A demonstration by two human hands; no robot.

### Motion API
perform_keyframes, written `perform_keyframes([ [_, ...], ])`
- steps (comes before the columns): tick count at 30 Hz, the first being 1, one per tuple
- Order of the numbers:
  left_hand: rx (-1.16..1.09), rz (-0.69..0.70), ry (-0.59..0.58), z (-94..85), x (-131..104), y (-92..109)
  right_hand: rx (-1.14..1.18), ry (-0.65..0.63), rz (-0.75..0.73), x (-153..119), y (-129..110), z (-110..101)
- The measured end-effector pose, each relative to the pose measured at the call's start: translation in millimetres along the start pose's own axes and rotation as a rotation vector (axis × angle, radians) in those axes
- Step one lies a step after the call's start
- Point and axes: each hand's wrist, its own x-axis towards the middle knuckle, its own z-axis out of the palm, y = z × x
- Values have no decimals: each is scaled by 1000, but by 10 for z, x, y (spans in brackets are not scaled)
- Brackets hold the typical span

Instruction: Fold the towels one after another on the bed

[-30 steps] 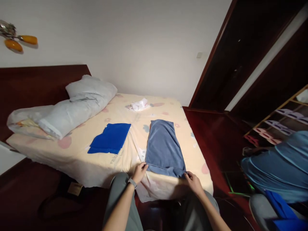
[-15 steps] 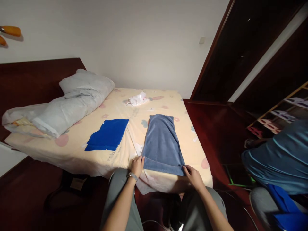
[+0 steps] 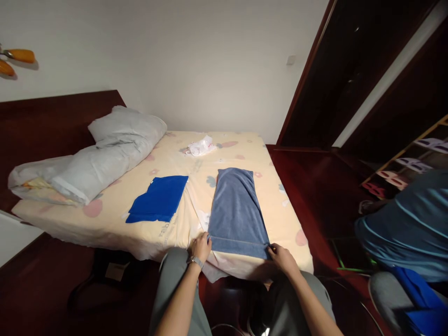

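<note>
A grey-blue cloth (image 3: 238, 210) lies lengthwise on the bed, its near end close to the bed's front edge. My left hand (image 3: 201, 247), with a watch on the wrist, pinches the cloth's near left corner. At the near right corner, my right hand (image 3: 279, 255) has thumb and fingers closed on the cloth's edge. A seam runs across the cloth just beyond both hands. To the left, a bright blue folded cloth (image 3: 158, 199) rests flat, touched by neither hand.
A grey quilt (image 3: 108, 151) is heaped at the bed's left. A crumpled white plastic bag (image 3: 202, 146) lies toward the wall. At the right sits another person (image 3: 409, 224) with blue cloth over the lap, near a shoe rack (image 3: 402, 154).
The view has shifted slightly. Both hands remain at the near corners of the grey-blue cloth, and the left fingers have curled in a little more at its corner.
</note>
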Motion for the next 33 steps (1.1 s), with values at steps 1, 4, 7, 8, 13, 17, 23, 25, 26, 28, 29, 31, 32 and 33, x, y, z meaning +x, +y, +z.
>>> perform_keyframes([
  [1, -14, 0, 7, 5, -7, -11, -20, -1, 15, -10, -18, -2],
  [4, -63, 13, 32, 8, -33, -66, -70, -2, 40, -29, -58, -10],
  [7, -111, 36, 43, -10, -57, -144, -98, 3, 47, -42, -80, -23],
  [8, -125, 44, 47, -17, -65, -170, -104, 8, 50, -47, -84, -27],
  [13, -179, 145, 64, -59, -102, -253, -136, 57, 66, -80, -80, -34],
  [17, -194, 241, 69, -122, -140, -264, -151, 130, 25, -108, -76, -56],
  [23, -219, 361, 64, -244, -214, -262, -80, 145, -253, -192, -72, -139],
  [25, -226, 435, 8, -235, -213, -279, -54, 79, -341, -211, -50, -124],
  [26, -227, 462, -16, -219, -204, -290, -43, 51, -365, -215, -33, -108],
  [28, -228, 484, -45, -177, -169, -311, -17, 19, -372, -207, 6, -69],
  [29, -229, 482, -50, -156, -146, -319, -1, 15, -361, -198, 26, -50],
  [31, -239, 462, -45, -123, -93, -326, 40, 17, -333, -167, 62, -24],
  [32, -247, 448, -38, -113, -66, -326, 67, 21, -321, -147, 77, -18],
  [33, -257, 431, -29, -105, -38, -322, 98, 26, -308, -122, 90, -16],
])
